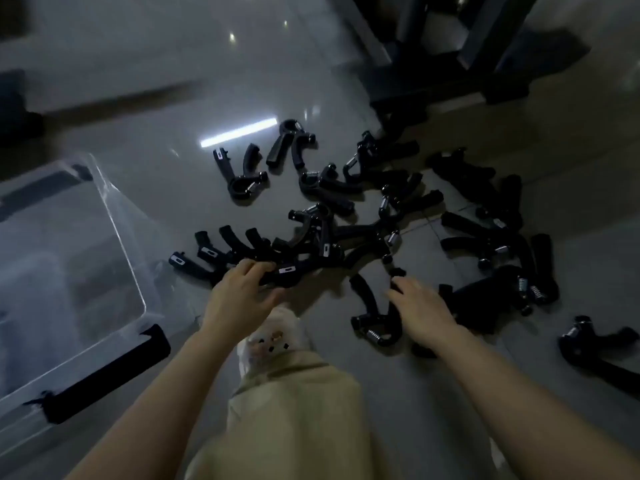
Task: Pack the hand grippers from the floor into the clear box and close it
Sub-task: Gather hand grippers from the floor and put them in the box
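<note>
The room was dim, and the black hand grippers [322,233] scattered over the glossy tiled floor [145,109] merged into dark clumps at the right. Small white labels on some handles were unreadable. The clear box [114,216] lay open at left, partly cut off. The left hand [239,292] curled its grip onto a gripper; the right hand [420,304] reached with relaxed fingers.

A single wide-angle camera on the person's head looks steeply down and forward at the glossy grey tiled floor [145,98], near enough that both bare forearms enter from the bottom edge. Straight lines bow toward the frame's edges, and no second view shares the scene.
</note>
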`<state>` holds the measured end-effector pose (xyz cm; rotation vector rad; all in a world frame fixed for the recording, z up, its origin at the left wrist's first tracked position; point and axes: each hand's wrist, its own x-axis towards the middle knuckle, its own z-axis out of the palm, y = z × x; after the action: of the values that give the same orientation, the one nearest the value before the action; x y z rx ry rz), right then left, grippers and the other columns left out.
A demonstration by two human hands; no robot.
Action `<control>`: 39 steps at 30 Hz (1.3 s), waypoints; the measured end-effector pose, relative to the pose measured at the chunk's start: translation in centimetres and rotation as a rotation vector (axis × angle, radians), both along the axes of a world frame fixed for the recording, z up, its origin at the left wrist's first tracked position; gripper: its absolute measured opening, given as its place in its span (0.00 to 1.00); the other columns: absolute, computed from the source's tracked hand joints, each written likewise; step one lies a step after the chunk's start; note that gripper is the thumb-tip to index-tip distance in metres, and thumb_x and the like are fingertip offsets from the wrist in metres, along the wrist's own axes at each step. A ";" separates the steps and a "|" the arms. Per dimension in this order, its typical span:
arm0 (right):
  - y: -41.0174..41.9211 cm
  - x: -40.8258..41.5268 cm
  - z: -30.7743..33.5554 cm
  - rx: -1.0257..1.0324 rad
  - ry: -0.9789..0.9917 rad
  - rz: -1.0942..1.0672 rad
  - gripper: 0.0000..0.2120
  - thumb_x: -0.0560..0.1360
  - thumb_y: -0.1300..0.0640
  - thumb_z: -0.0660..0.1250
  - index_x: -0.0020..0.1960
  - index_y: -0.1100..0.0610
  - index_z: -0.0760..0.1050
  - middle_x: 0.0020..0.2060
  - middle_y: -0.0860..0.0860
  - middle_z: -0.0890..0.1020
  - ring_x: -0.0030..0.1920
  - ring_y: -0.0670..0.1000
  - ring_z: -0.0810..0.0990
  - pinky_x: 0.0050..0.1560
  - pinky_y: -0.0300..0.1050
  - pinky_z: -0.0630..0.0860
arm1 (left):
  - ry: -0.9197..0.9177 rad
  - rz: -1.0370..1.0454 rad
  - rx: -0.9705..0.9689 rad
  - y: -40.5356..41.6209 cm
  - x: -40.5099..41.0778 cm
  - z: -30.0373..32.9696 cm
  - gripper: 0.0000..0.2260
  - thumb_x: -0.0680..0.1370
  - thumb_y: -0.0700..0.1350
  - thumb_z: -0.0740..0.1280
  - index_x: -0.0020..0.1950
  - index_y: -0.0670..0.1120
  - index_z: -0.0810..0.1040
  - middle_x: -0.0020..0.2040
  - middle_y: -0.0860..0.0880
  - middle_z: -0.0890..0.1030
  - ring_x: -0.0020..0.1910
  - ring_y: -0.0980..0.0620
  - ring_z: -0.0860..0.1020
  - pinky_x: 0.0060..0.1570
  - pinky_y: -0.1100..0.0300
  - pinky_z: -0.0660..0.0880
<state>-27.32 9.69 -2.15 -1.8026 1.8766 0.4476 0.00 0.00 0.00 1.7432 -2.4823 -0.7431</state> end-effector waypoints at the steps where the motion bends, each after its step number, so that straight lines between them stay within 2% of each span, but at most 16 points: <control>1: -0.4 -0.3 -0.7 0.014 0.035 0.026 0.21 0.79 0.62 0.55 0.72 0.56 0.62 0.75 0.55 0.55 0.74 0.55 0.54 0.68 0.49 0.60 | 0.009 0.001 0.001 -0.5 -0.2 -0.8 0.21 0.75 0.54 0.67 0.65 0.48 0.73 0.61 0.48 0.73 0.58 0.47 0.73 0.53 0.53 0.73; 6: -1.3 -1.0 -3.5 0.000 0.070 0.088 0.20 0.79 0.61 0.57 0.70 0.53 0.66 0.74 0.53 0.57 0.75 0.55 0.48 0.70 0.51 0.54 | 0.018 -0.018 -0.017 -2.6 -2.2 -3.0 0.18 0.75 0.51 0.68 0.63 0.46 0.75 0.59 0.48 0.74 0.53 0.47 0.75 0.45 0.57 0.73; 8: -1.6 -1.5 -4.2 -0.010 0.101 0.130 0.19 0.78 0.60 0.58 0.68 0.53 0.68 0.73 0.53 0.60 0.75 0.55 0.49 0.71 0.54 0.51 | 0.047 -0.041 -0.057 -3.6 -3.3 -3.1 0.18 0.75 0.51 0.68 0.62 0.46 0.75 0.58 0.47 0.75 0.52 0.47 0.76 0.43 0.57 0.73; 10: -1.9 -2.1 -4.5 -0.031 0.131 0.194 0.16 0.74 0.60 0.65 0.62 0.53 0.74 0.68 0.55 0.69 0.73 0.57 0.58 0.70 0.60 0.56 | 0.065 -0.052 -0.081 -4.8 -4.5 -3.2 0.17 0.76 0.53 0.66 0.61 0.46 0.75 0.58 0.47 0.75 0.53 0.47 0.75 0.45 0.56 0.74; 12: -2.1 -2.6 -4.6 -0.065 0.170 0.261 0.16 0.62 0.59 0.77 0.48 0.52 0.81 0.55 0.55 0.80 0.63 0.59 0.74 0.61 0.64 0.68 | 0.060 -0.067 -0.100 -6.1 -5.8 -3.5 0.18 0.76 0.57 0.63 0.58 0.47 0.76 0.57 0.48 0.74 0.53 0.48 0.74 0.48 0.55 0.72; 13: -2.2 -2.8 -4.7 -0.090 0.179 0.296 0.17 0.56 0.59 0.80 0.43 0.52 0.82 0.48 0.55 0.82 0.57 0.59 0.78 0.56 0.64 0.72 | 0.027 -0.081 -0.097 -6.6 -6.6 -3.8 0.19 0.75 0.61 0.61 0.56 0.48 0.77 0.56 0.48 0.74 0.53 0.48 0.74 0.50 0.54 0.71; 15: -2.1 -2.7 -4.9 -0.147 0.154 0.317 0.18 0.51 0.60 0.81 0.39 0.52 0.82 0.42 0.54 0.83 0.50 0.58 0.82 0.52 0.63 0.75 | -0.054 -0.108 -0.056 -7.5 -8.5 -4.4 0.23 0.73 0.67 0.58 0.52 0.49 0.76 0.56 0.49 0.74 0.54 0.47 0.74 0.51 0.52 0.71; 18: -1.8 -2.2 -4.8 -0.223 0.070 0.276 0.17 0.52 0.62 0.80 0.37 0.52 0.80 0.35 0.52 0.82 0.40 0.55 0.82 0.51 0.59 0.77 | -0.104 -0.063 0.073 -7.7 -11.0 -5.5 0.24 0.72 0.69 0.58 0.51 0.49 0.74 0.58 0.48 0.69 0.56 0.45 0.71 0.51 0.50 0.72; 21: -1.3 -1.9 -4.8 -0.243 0.026 0.213 0.15 0.54 0.62 0.79 0.37 0.52 0.79 0.31 0.50 0.80 0.34 0.52 0.81 0.48 0.53 0.79 | -0.146 -0.014 0.069 -7.4 -11.9 -6.4 0.24 0.72 0.65 0.62 0.53 0.46 0.74 0.61 0.46 0.66 0.55 0.42 0.72 0.51 0.50 0.72; 23: -0.5 -1.6 -4.8 -0.298 -0.001 0.193 0.06 0.62 0.58 0.71 0.39 0.53 0.79 0.32 0.50 0.79 0.33 0.53 0.80 0.46 0.50 0.78 | -0.145 0.027 0.075 -7.3 -12.0 -6.6 0.23 0.73 0.63 0.63 0.54 0.45 0.75 0.63 0.45 0.65 0.54 0.41 0.73 0.53 0.51 0.69; 25: 0.3 -1.2 -4.6 -0.317 -0.024 0.167 0.12 0.67 0.56 0.57 0.42 0.53 0.78 0.34 0.50 0.79 0.33 0.53 0.80 0.45 0.48 0.78 | -0.146 0.050 0.108 -7.5 -12.1 -6.6 0.22 0.73 0.62 0.64 0.54 0.45 0.75 0.64 0.44 0.66 0.56 0.42 0.73 0.54 0.51 0.68; 26: 0.7 -1.0 -4.5 -0.330 -0.013 0.157 0.14 0.68 0.56 0.54 0.44 0.53 0.78 0.35 0.50 0.79 0.34 0.53 0.80 0.45 0.47 0.77 | -0.153 0.046 0.124 -7.6 -12.1 -6.6 0.22 0.72 0.62 0.64 0.54 0.46 0.76 0.64 0.44 0.67 0.56 0.42 0.73 0.54 0.50 0.69; 30: 1.6 -0.3 -4.0 -0.380 -0.003 0.060 0.16 0.70 0.56 0.56 0.56 0.54 0.74 0.41 0.52 0.80 0.39 0.54 0.78 0.44 0.47 0.75 | -0.125 0.061 0.138 -8.1 -11.8 -6.8 0.23 0.71 0.64 0.65 0.54 0.47 0.76 0.59 0.44 0.72 0.54 0.42 0.74 0.54 0.48 0.71; 32: 1.4 0.0 -3.4 -0.416 0.006 0.018 0.19 0.68 0.56 0.55 0.58 0.55 0.70 0.39 0.52 0.79 0.38 0.54 0.77 0.42 0.47 0.74 | -0.133 0.069 0.143 -8.0 -12.0 -7.0 0.27 0.69 0.65 0.66 0.59 0.47 0.74 0.59 0.44 0.71 0.56 0.41 0.73 0.57 0.46 0.69; 35: 1.2 0.1 -2.6 -0.464 0.030 0.018 0.19 0.68 0.57 0.54 0.58 0.55 0.69 0.37 0.52 0.78 0.36 0.54 0.77 0.38 0.44 0.73 | -0.130 0.082 0.151 -7.8 -12.5 -7.0 0.31 0.67 0.63 0.69 0.63 0.46 0.71 0.60 0.42 0.70 0.57 0.40 0.72 0.58 0.47 0.67; 39: 0.5 -0.4 -1.8 -0.507 0.064 0.041 0.19 0.67 0.59 0.52 0.54 0.57 0.75 0.35 0.52 0.79 0.33 0.54 0.77 0.33 0.43 0.72 | -0.089 0.133 0.201 -8.1 -12.5 -6.3 0.27 0.66 0.59 0.71 0.58 0.46 0.71 0.56 0.42 0.72 0.54 0.40 0.73 0.56 0.48 0.68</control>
<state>-27.70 10.21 -3.93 -2.1653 2.1384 0.0373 -12.45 -8.07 -6.31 2.0269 -2.3885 -0.9521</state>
